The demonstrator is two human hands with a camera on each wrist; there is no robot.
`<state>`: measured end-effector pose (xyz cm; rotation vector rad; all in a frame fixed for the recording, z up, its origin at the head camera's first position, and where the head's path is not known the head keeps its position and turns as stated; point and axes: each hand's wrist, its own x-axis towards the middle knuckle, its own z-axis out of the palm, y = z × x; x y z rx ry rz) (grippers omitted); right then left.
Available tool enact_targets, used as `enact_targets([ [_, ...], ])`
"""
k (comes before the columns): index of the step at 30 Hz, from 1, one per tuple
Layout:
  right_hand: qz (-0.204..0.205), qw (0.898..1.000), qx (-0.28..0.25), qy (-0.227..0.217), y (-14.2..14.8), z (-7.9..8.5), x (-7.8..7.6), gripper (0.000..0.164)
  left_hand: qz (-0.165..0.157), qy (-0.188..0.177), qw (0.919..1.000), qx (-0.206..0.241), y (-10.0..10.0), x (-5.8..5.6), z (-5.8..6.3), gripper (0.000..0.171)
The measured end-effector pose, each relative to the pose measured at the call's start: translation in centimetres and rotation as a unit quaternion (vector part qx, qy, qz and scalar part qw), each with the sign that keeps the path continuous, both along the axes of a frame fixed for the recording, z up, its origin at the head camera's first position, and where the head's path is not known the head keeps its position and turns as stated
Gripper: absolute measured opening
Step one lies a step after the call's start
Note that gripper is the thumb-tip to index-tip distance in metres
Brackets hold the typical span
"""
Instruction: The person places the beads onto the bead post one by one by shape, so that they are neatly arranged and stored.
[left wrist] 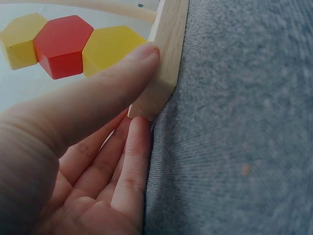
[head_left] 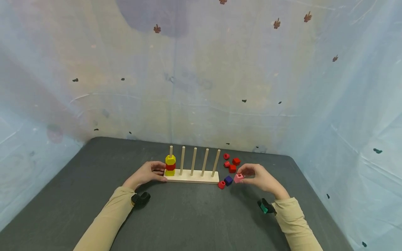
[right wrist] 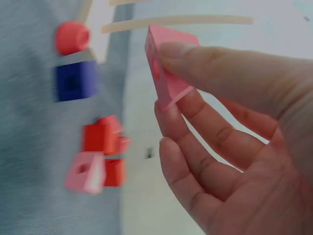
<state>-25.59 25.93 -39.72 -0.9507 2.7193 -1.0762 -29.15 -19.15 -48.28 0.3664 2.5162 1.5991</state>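
A wooden peg stand (head_left: 191,177) with several upright pegs sits on the dark table. Its leftmost peg carries a stack of two yellow beads with a red bead (head_left: 170,167) between them. My left hand (head_left: 150,172) grips the stand's left end; in the left wrist view the thumb lies along the wooden base (left wrist: 168,54) and the fingers are at its end. Right of the stand, my right hand (head_left: 255,176) pinches a pink block (right wrist: 173,44) between thumb and fingers, lifted off the table. A hole shows in one face of this block.
Near the stand's right end lie a dark blue cube (head_left: 228,180) and a red rounded bead (head_left: 221,184). Several more red beads (head_left: 232,168) lie behind them. Another pink block (right wrist: 84,171) is among these in the right wrist view. A pale patterned sheet (head_left: 201,87) hangs behind the table.
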Motion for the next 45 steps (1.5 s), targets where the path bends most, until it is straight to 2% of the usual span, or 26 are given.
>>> enact_targets([
  [5,-0.002,0.999,-0.01,0.045,-0.9,2.4,-0.3,0.024,0.003,0.0,1.0,-0.002,0.1,-0.1,0.0,0.063],
  [13,0.028,0.996,-0.014,0.088,-4.0,6.6,-0.6,0.025,0.007,-0.009,0.9999,0.003,0.5,-0.1,-0.3,0.062],
  [19,0.051,0.99,-0.048,0.121,-7.0,8.2,-1.6,0.023,0.006,-0.008,0.9999,0.006,0.5,-0.2,-0.3,0.06],
  [26,0.046,0.984,-0.12,0.124,-11.2,8.0,-2.4,0.021,0.002,-0.008,0.9999,0.013,0.5,-0.2,-0.2,0.059],
  [33,0.044,0.973,-0.188,0.124,-15.0,8.6,-0.9,0.026,-0.003,-0.01,0.9998,0.016,0.7,0.0,-0.4,0.06],
  [39,0.023,0.967,-0.219,0.13,-16.9,6.2,-3.2,0.025,-0.007,-0.008,0.9998,0.016,0.6,-0.1,-0.3,0.06],
  [45,0.024,0.969,-0.214,0.12,-18.4,4.6,-3.7,0.026,-0.002,-0.015,0.9997,0.017,0.7,-0.1,-0.3,0.06],
])
